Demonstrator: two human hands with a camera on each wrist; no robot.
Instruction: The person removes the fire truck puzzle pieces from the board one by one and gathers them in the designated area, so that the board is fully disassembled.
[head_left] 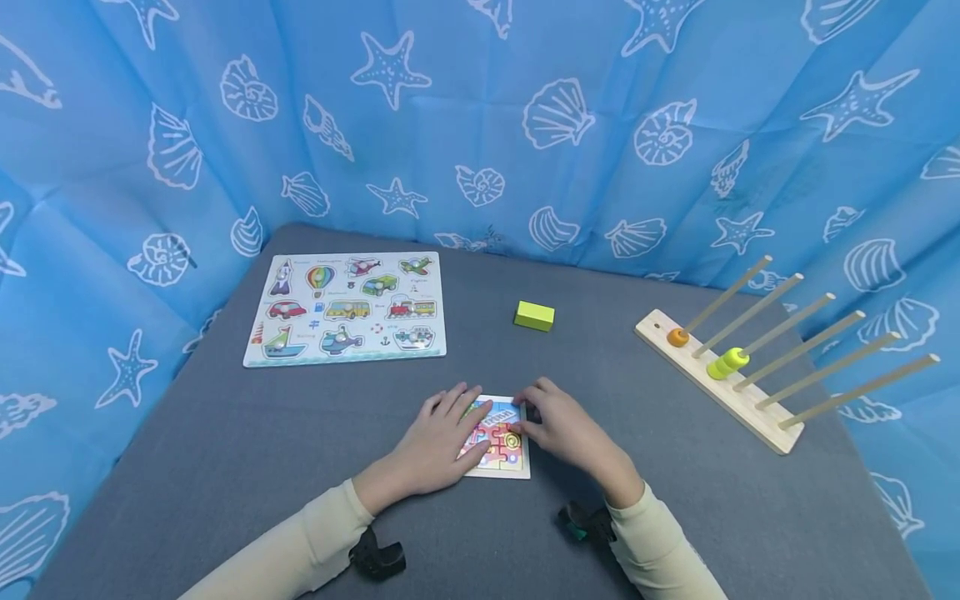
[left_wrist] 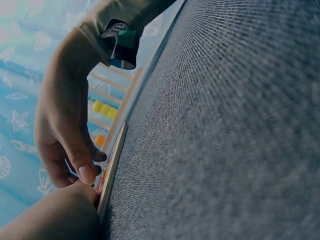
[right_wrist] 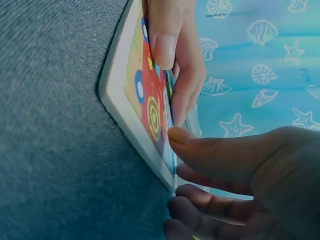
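A small square jigsaw puzzle [head_left: 501, 457] in a pale frame lies on the table, its bright pieces showing red parts and a yellow spiral. My left hand [head_left: 437, 442] rests across the left part of it, fingers spread and nearly straight, hiding that side. At the upper right edge is my right hand [head_left: 564, 423], its thumb and forefinger tips on the pieces with a gap between them. The right wrist view shows the right thumb [right_wrist: 200, 150] touching the picture near the spiral, the other fingers loosely bent beside the frame's edge.
A vehicle peg puzzle board [head_left: 345, 333] lies at the back left. Behind the jigsaw sits a yellow-green block [head_left: 534, 316]. To the right stands a wooden peg rack [head_left: 750, 406] with tall rods, an orange bead and yellow-green beads. A blue curtain [head_left: 450, 125] surrounds the grey table [head_left: 300, 442].
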